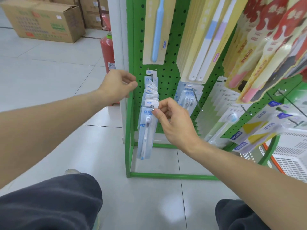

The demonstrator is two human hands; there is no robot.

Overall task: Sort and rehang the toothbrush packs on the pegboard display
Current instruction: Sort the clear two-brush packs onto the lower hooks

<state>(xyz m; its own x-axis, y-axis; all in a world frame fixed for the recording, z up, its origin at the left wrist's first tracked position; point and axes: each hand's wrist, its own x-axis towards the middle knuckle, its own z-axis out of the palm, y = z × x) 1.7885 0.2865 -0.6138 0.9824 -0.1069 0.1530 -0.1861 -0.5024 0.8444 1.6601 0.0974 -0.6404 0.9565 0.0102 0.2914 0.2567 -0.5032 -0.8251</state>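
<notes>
several pale blue carded toothbrush packs point(150, 97) already strung along the low left metal peg point(152, 107) of the green perforated pegboard display point(167, 75), overlapping from the board out to the peg's ball tip. frontmost clear-fronted blue-and-white toothbrush pack point(146, 130) hanging at the near end of that peg, pinched at its top right corner by thumb and forefinger of the right hand point(172, 120), other fingers curled; seemingly being seated or straightened on the tip, though impossible to say whether fully hooked. left hand point(118, 85) hovering just left of the board's green frame, fingers loosely curled, gripping nothing visible.

further right, more hung stock: a short row of blue brush-head refill packs point(187, 98) on the next peg, then a long row of white carded packs point(222, 103). above, tall cream cards with blue and white brushes point(157, 30) and red-and-yellow patterned packs point(274, 39), all on pegs. near right, blue-and-yellow labelled packs point(259, 130) hanging over a white slotted plastic basket point(292, 156).

judged from this: left peg nearly filled, most rows tidy; remaining work unclear, no loose packs in view, basket contents hidden.
</notes>
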